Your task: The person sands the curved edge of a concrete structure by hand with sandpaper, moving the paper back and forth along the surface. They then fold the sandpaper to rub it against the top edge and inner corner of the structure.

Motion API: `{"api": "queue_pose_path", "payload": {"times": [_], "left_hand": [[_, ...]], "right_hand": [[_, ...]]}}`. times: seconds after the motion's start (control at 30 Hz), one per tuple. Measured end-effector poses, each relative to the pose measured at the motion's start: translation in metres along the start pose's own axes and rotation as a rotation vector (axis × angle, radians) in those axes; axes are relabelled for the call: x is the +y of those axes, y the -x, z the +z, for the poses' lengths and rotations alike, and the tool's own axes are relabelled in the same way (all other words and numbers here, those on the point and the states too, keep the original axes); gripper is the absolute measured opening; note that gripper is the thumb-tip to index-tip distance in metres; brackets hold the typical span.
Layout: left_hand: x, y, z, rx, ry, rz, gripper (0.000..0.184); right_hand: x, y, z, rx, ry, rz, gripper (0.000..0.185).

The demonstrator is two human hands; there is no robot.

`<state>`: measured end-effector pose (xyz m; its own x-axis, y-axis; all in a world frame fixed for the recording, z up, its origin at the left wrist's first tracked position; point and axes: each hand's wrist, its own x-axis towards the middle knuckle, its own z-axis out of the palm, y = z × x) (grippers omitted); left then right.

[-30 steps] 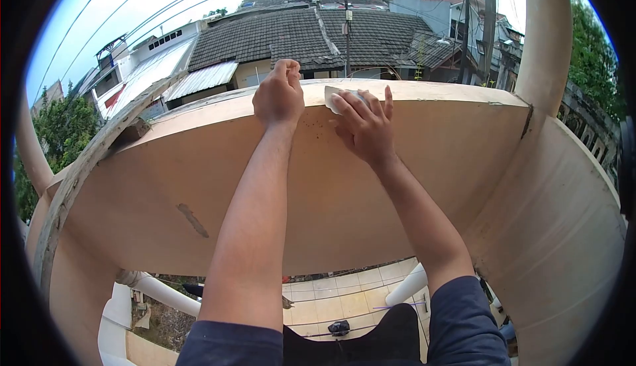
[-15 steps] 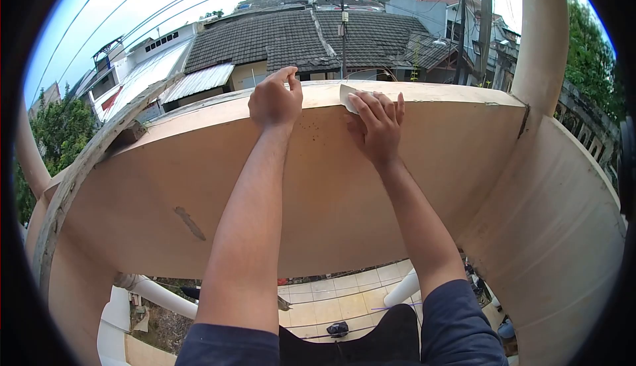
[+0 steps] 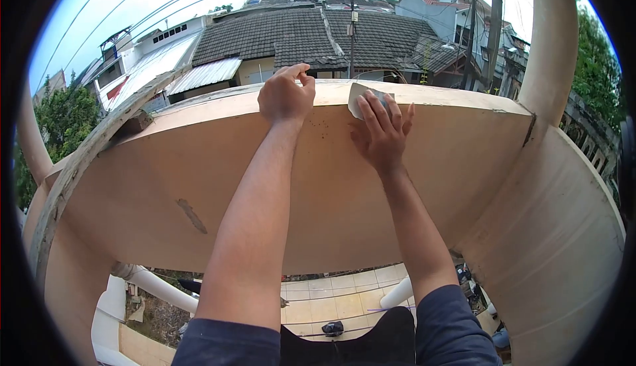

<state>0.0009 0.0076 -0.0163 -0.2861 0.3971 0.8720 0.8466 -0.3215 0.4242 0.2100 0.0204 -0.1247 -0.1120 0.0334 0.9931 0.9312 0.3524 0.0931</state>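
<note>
A peach-coloured concrete wall (image 3: pixel 232 160) with a narrow top ledge (image 3: pixel 457 96) spans the view in front of me. On the ledge's front edge, my right hand (image 3: pixel 384 127) presses a pale, folded sheet (image 3: pixel 358 100) against the top, fingers over it and thumb lower down. To its left, my left hand (image 3: pixel 286 94) is curled at the ledge with fingers bent; whatever they may hold is hidden. Small dark specks (image 3: pixel 322 127) mark the wall face between my hands.
A rough diagonal beam (image 3: pixel 93 147) crosses the left side. A round column (image 3: pixel 553 41) rises at the right. Far below lie a tiled floor (image 3: pixel 358 283), white pipes (image 3: pixel 162 290) and a black object (image 3: pixel 332 328). Tiled roofs (image 3: pixel 258 31) and cables stand beyond.
My right hand and the sheet have moved to the right along the ledge, and more of the sheet shows. My left hand stays curled near the same spot. The view has shifted slightly.
</note>
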Motion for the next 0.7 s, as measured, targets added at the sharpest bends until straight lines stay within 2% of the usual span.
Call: {"api": "queue_pose_path", "payload": {"times": [0.1, 0.17, 0.2, 0.27, 0.4, 0.5, 0.57, 0.7], "left_hand": [[0.002, 0.000, 0.000, -0.020, 0.021, 0.011, 0.018], [0.003, 0.001, -0.003, -0.026, 0.000, 0.018, 0.014], [0.003, 0.001, -0.003, -0.028, 0.006, 0.020, 0.014], [0.003, 0.002, -0.005, -0.030, 0.022, 0.021, 0.011], [0.001, 0.000, -0.001, 0.027, 0.031, 0.037, 0.011], [0.000, 0.002, 0.000, 0.019, 0.042, 0.031, 0.011], [0.001, 0.002, -0.001, 0.020, 0.005, 0.039, 0.012], [0.000, 0.001, 0.001, 0.016, -0.012, 0.018, 0.014]], "right_hand": [[0.021, 0.002, 0.003, -0.009, 0.068, -0.088, 0.067], [0.009, 0.003, 0.001, 0.033, -0.014, 0.056, 0.065], [0.004, 0.001, -0.001, 0.032, -0.008, 0.057, 0.065], [-0.005, -0.002, -0.008, 0.024, -0.087, 0.026, 0.062], [0.019, -0.004, -0.004, -0.004, -0.024, -0.081, 0.060], [0.020, -0.002, -0.002, 0.008, -0.002, -0.066, 0.059], [0.008, -0.003, -0.005, 0.002, -0.055, 0.052, 0.056], [0.006, 0.000, 0.003, 0.030, -0.056, 0.066, 0.055]]}}
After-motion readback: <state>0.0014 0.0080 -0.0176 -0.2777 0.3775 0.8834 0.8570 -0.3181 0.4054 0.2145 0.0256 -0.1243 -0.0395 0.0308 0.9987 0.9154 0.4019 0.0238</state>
